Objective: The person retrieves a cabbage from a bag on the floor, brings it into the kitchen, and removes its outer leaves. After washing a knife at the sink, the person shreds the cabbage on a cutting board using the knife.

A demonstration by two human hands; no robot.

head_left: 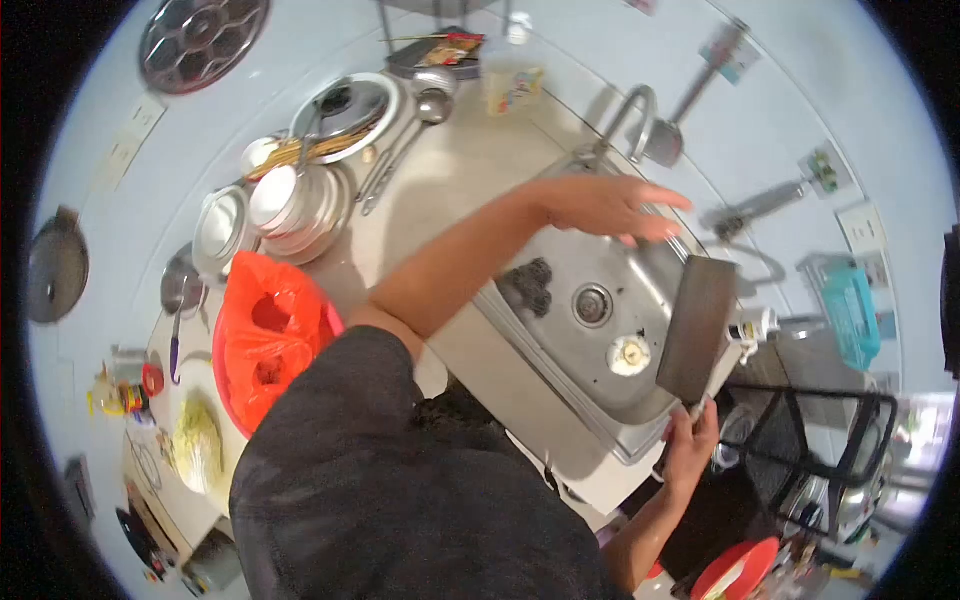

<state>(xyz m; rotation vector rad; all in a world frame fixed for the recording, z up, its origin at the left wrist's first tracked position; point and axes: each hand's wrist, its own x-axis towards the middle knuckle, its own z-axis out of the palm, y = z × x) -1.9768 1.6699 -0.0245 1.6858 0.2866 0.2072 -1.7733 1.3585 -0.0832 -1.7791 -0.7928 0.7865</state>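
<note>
— While the right grip (688, 448) wraps the near end of the cleaver (698, 325), what could go wrong?
— It crosses the sink's (565, 340) right side, its far end near the left grip (615, 207), which is spread wide and looks empty; a careless swing could cut there.
— Anything else?
— If wet, the cleaver could slip and fall toward the white piece (629, 355) in the sink.

- Two hands: left hand (610, 207), right hand (688, 450)
- One cleaver (697, 330)
- One sink (585, 255)
- One faucet (646, 127)
- One cabbage (197, 448)
- One teal basket (848, 312)
- One red bag (300, 345)
- Several stacked bowls (275, 198) (too overlapped to count)
</note>
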